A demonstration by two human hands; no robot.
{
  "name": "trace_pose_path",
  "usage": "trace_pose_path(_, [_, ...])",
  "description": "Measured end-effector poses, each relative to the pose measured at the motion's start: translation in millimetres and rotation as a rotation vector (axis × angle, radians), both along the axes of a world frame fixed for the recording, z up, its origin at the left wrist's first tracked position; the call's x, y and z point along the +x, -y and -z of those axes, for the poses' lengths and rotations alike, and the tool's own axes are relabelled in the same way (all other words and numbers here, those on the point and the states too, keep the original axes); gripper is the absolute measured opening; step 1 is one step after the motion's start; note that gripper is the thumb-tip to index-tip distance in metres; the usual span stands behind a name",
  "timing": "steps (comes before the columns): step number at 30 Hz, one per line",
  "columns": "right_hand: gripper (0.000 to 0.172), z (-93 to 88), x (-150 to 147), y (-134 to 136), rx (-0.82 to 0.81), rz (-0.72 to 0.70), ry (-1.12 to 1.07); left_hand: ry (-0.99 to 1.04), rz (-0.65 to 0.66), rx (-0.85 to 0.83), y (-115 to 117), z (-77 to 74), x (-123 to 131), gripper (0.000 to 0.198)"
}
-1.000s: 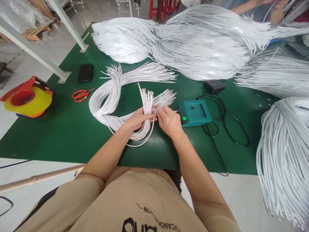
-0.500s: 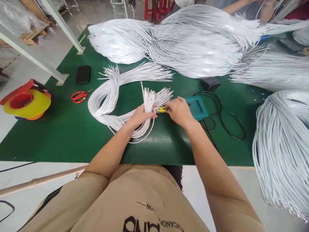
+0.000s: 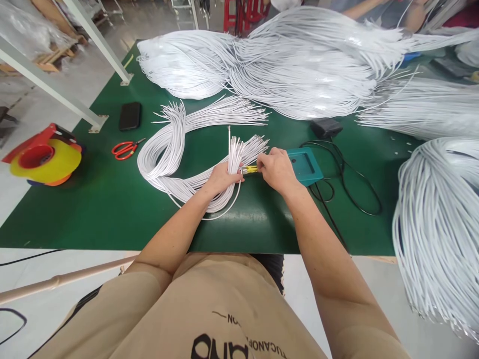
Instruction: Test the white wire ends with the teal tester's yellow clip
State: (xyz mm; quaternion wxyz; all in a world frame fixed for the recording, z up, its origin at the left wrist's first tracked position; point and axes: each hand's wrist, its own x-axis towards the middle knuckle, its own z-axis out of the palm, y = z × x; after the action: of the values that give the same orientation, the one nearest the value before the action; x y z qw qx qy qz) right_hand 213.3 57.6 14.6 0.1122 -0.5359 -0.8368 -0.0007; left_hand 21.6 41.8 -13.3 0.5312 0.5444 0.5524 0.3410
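A bundle of white cables (image 3: 235,152) stands above the near middle of the green tabletop (image 3: 93,209), its metal-tipped ends pointing up and its lower part curving back to the left. The left hand (image 3: 220,178) is closed around this bundle, thumb laid across the front, while one cable droops in a loose arc below the grip. The right hand (image 3: 277,169) has its fingers drawn together in a pinch on a small yellow piece (image 3: 251,169), which bridges the gap to the left fingertips; it looks like a clip or tool, though it is too small and partly covered to say which. Just behind the right hand sits a teal device (image 3: 305,165), partly hidden by it, with black cords (image 3: 359,174) lying to its right and a black adapter (image 3: 326,128) beyond. To the left of the hands, a looped hank of white cables (image 3: 144,154) rests on the table, with red-handled scissors (image 3: 126,149) and a flat black case (image 3: 129,116) near it. Farther left is a red tape dispenser with yellow tape (image 3: 45,159). A large heap of white cables (image 3: 307,70) spreads across the far side, and another thick bunch (image 3: 434,224) hangs over the right part of the near edge.
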Motion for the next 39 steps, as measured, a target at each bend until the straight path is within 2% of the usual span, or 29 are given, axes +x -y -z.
trace_pose_path(3, [0.018, -3.0, 1.2, 3.0, -0.022, -0.017, 0.027, -0.069, 0.023, 0.04, -0.6, 1.0, -1.2, 0.036])
trace_pose_path(5, [0.017, -4.1, 4.2, 8.0, 0.023, -0.001, 0.032, -0.08, 0.032, 0.052, -0.9, 1.8, -2.4, 0.032])
trace_pose_path(8, [0.032, 0.0, 11.7, 16.2, 0.18, 0.173, 0.013, -0.065, 0.044, 0.031, -0.3, 0.1, -3.3, 0.033])
trace_pose_path(10, [0.042, 6.0, 17.1, 18.5, 0.225, 0.293, 0.009, -0.058, 0.044, 0.001, 0.7, -2.7, -3.3, 0.038])
trace_pose_path(13, [0.045, 12.7, 21.6, 17.1, 0.209, 0.326, 0.018, -0.032, 0.029, -0.038, 2.4, -5.9, -4.8, 0.044])
trace_pose_path(16, [0.043, 8.9, 16.4, 19.8, 0.226, 0.321, -0.014, 0.039, 0.003, -0.052, 4.4, -5.5, -9.4, 0.046])
trace_pose_path(19, [0.035, -1.6, -3.1, 38.1, 0.207, 0.185, -0.145, 0.12, -0.021, -0.038, 7.3, -4.2, -14.8, 0.048])
trace_pose_path(21, [0.031, -5.9, -21.2, 57.2, 0.14, -0.057, -0.225, 0.156, -0.029, 0.002, 9.6, -4.2, -17.0, 0.049])
trace_pose_path(23, [0.029, -5.2, -38.1, 75.5, 0.102, -0.312, -0.192, 0.215, -0.018, 0.034, 11.9, -4.7, -17.6, 0.05])
trace_pose_path(25, [0.031, -0.3, -49.7, 88.5, 0.119, -0.416, -0.096, 0.297, -0.006, 0.036, 13.7, -5.0, -17.1, 0.051])
trace_pose_path(28, [0.025, 9.5, -57.1, 96.7, 0.122, -0.411, -0.023, 0.376, -0.004, 0.015, 15.0, -5.5, -16.3, 0.054])
trace_pose_path(32, [0.014, 16.7, -61.7, 103.2, 0.072, -0.356, -0.057, 0.383, 0.007, -0.023, 15.1, -7.4, -16.2, 0.044])
trace_pose_path(35, [0.01, 14.0, -63.9, 110.3, -0.132, -0.263, -0.221, 0.407, 0.001, -0.063, 15.1, -8.8, -16.1, 0.039])
trace_pose_path(37, [0.023, 6.5, -60.8, 110.2, -0.32, -0.225, -0.324, 0.445, -0.019, -0.102, 15.2, -8.6, -15.9, 0.04])
trace_pose_path(39, [0.034, -5.2, -53.4, 101.6, -0.438, -0.238, -0.368, 0.476, -0.029, -0.133, 15.3, -7.4, -15.8, 0.043])
